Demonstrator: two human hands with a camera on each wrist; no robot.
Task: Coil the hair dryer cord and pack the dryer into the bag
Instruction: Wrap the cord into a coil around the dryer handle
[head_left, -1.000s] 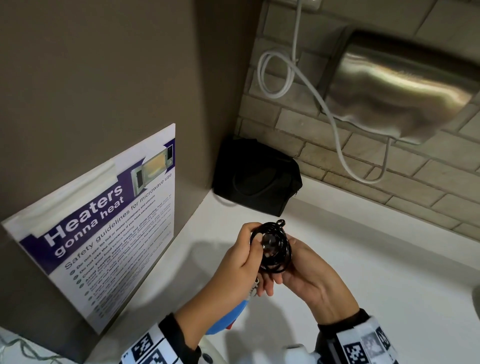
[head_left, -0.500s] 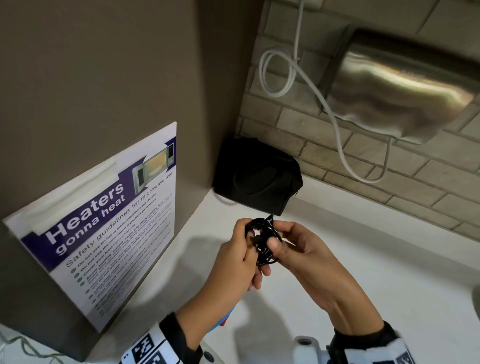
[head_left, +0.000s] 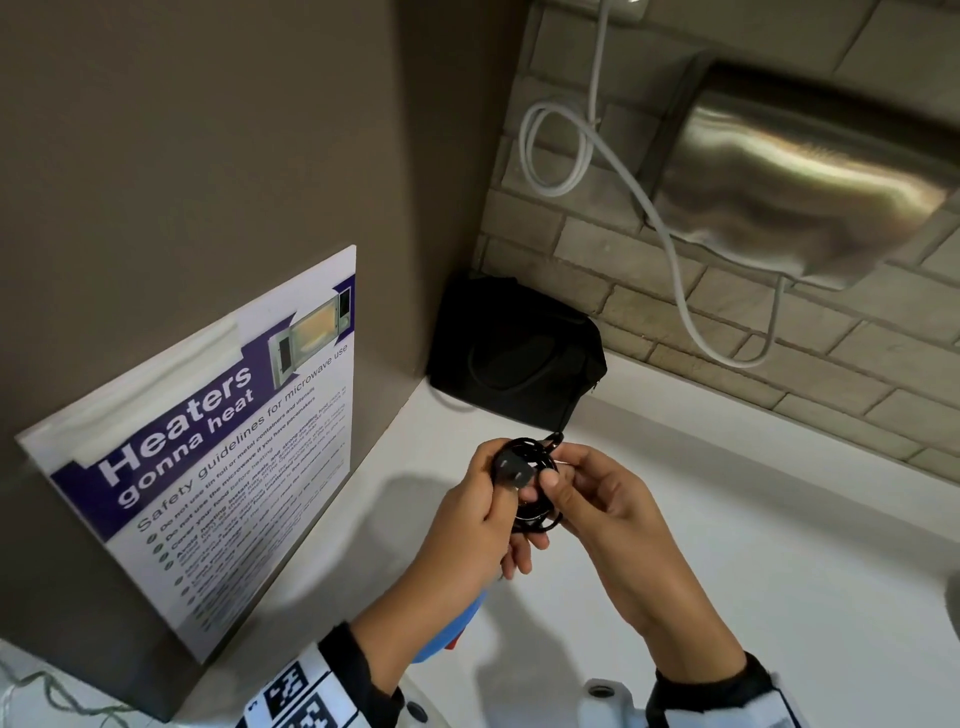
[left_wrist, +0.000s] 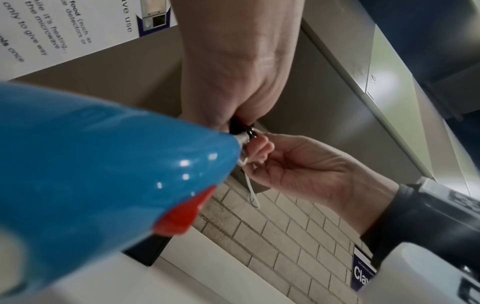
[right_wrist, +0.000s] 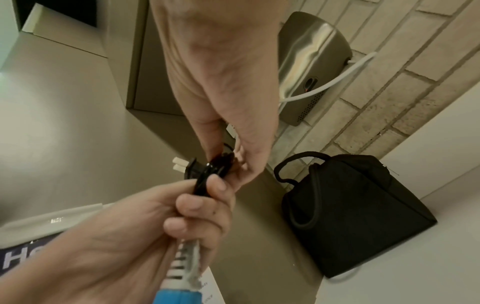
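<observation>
Holding a small coil of glossy black cord (head_left: 535, 488) above the white counter (head_left: 727, 519), the left hand (head_left: 467, 525) curls its fingers around the near left side of the coil, while the right hand (head_left: 597, 499) pinches the far right side between thumb and fingertips. A black plug (right_wrist: 193, 167) with two pale flat pins juts from the coil toward the left in the right-wrist view. Below the left hand hangs the glossy blue plastic hair dryer (left_wrist: 103, 174), with a red switch on its underside and a ribbed grey-and-white cord collar where the cord enters the handle. Far from the hands, in the corner of the counter, stands the black fabric bag (head_left: 514, 348) with a looped carry handle, resting against the brown panel and the pale brick wall (head_left: 675, 291). A white and purple poster (head_left: 208, 441) on the left reads "Heaters gonna heat" and "Safety guidelines for microwave use". A brushed-steel hand dryer (head_left: 810, 176) with a white cable (head_left: 675, 249) is fixed to the bricks.
</observation>
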